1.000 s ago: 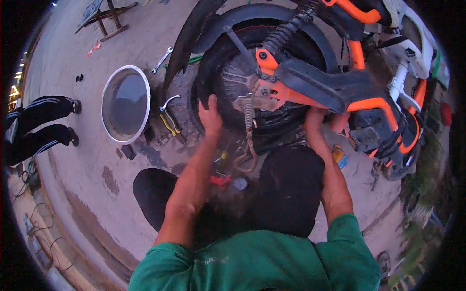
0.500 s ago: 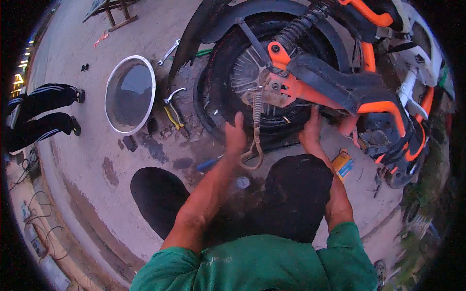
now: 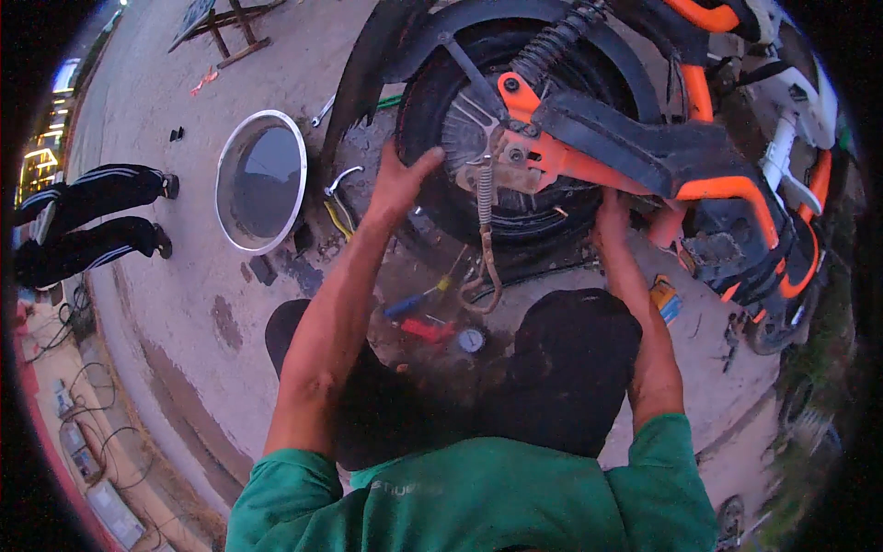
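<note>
Both hands (image 3: 402, 181) now press the rear tyre (image 3: 432, 138).

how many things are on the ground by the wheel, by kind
round basin: 1
screwdriver: 1
pliers: 1
round gauge: 1
red tool: 1
wrench: 1
total: 6

Both arms reach forward, left hand (image 3: 397, 184) spread open, right hand (image 3: 612, 221) curled.
</note>
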{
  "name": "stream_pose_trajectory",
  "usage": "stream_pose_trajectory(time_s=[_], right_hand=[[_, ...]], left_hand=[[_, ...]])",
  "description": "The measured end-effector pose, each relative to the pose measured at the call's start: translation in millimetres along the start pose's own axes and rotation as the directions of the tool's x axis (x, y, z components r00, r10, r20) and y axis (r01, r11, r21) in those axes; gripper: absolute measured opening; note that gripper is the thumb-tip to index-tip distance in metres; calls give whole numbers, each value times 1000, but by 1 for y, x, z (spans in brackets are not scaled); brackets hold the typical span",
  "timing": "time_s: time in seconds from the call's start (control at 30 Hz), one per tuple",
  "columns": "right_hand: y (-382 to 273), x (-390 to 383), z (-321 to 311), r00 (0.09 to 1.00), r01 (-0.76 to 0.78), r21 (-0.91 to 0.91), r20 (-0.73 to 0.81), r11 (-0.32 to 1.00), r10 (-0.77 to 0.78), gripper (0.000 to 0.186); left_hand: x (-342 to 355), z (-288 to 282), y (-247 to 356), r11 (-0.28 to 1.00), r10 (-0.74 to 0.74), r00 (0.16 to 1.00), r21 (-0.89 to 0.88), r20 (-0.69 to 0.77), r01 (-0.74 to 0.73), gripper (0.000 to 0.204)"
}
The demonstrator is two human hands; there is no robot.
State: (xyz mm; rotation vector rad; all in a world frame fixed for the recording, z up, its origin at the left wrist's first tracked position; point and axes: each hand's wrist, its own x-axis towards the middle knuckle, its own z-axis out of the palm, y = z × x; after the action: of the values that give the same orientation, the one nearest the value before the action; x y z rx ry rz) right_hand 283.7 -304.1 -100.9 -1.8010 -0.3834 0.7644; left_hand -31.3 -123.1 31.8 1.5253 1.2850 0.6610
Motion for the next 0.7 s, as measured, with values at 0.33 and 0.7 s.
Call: stream_pose_trajectory(time_s=[0.33,0.7], right_hand=[[38,18,-19,964,264,-262,66,928,-256,59],[3,-45,-8,971,-229,17,79,973,227,65]], left_hand=[[-41,34,-17,974,-226,933,-67,-280,216,103],[-94,80,-38,917,-378,918,-186,-121,353,71]])
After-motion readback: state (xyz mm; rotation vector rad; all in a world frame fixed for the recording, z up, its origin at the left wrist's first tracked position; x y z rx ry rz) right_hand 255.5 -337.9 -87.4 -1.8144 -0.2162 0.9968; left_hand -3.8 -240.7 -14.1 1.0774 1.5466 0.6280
